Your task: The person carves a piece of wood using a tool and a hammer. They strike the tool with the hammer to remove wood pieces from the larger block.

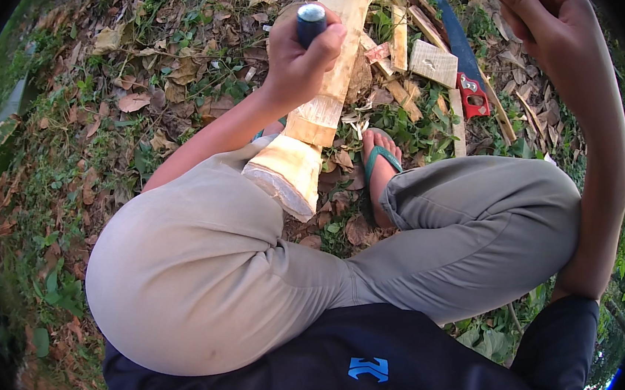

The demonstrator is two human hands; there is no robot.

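My left hand (298,64) is closed around the upright dark handle of a chisel (311,28), whose silver metal cap points up; its blade is hidden by my fist. Under that hand runs a long pale piece of wood (326,107), notched near its near end, which flares into a rough block beside my left knee. High at the upper right, my right hand (532,17) is raised well away from the wood with its fingers curled. The frame's edge cuts it off, so whatever it grips is out of sight.
A handsaw (456,37) with a red handle (473,98) lies to the right, beside a square wood block (434,63) and several offcuts and strips. Dry leaves and green plants cover the ground. My sandalled foot (382,168) rests right of the wood.
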